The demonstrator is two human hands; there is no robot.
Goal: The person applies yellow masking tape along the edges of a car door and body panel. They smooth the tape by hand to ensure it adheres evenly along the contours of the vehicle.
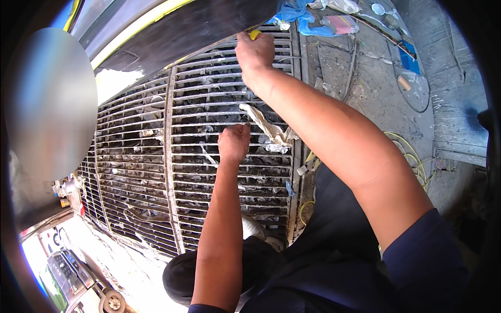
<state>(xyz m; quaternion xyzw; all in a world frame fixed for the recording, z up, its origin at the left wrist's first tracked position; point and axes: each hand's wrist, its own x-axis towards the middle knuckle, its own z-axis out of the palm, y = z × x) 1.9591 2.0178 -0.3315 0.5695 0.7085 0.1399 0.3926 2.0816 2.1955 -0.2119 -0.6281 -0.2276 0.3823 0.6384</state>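
My right hand [255, 56] reaches up to the lower edge of a dark, glossy vehicle panel [193, 32]. Its fingers are closed round a small yellow object [254, 34], mostly hidden by the hand, so its kind does not show. Lower down, my left hand [234, 142] is curled into a fist above the metal floor grate [169, 135]. Whatever it may hold cannot be made out. Just right of that fist, a crumpled strip of off-white paper or cloth [269, 128] lies on the bars. Yellow trim [141, 28] runs along the panel's upper side.
Rubble and litter show beneath the bars. On the concrete floor [334, 68] at right lie blue plastic sheeting [308, 18], a pink packet [342, 24], a cardboard tube [404, 83] and yellow cable [409, 151]. A vehicle [78, 276] stands at lower left. A blurred patch hides the left side.
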